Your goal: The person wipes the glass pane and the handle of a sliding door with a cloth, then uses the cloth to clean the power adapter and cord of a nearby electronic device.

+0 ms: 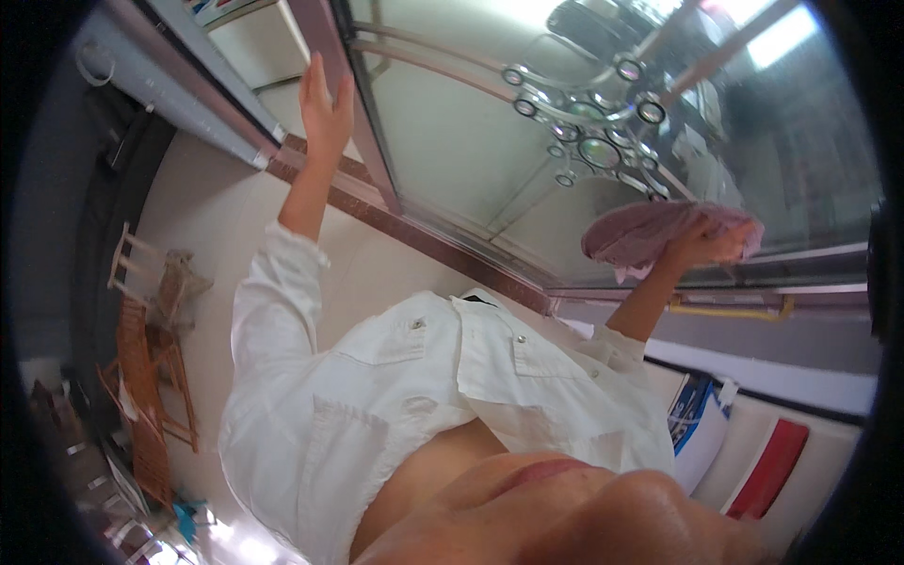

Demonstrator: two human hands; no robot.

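My right hand (717, 244) grips a mauve cloth (635, 229), which lies against the lower right part of a glass door panel (438, 134). My left hand (326, 113) is raised at the pinkish metal door frame (364, 134), its palm near the frame's edge and its fingers apart, holding nothing. Between the hands, a silvery ornament with round crystal-like discs (599, 150) shows in or on the glass, above the cloth; whether it is a reflection I cannot tell.
A reddish stone threshold (452, 254) runs below the glass. Wooden folding chair (145, 402) and a small stool (134, 265) stand at the left. A yellow handle (734, 311) and a white padded item with a red stripe (770, 466) are at the right.
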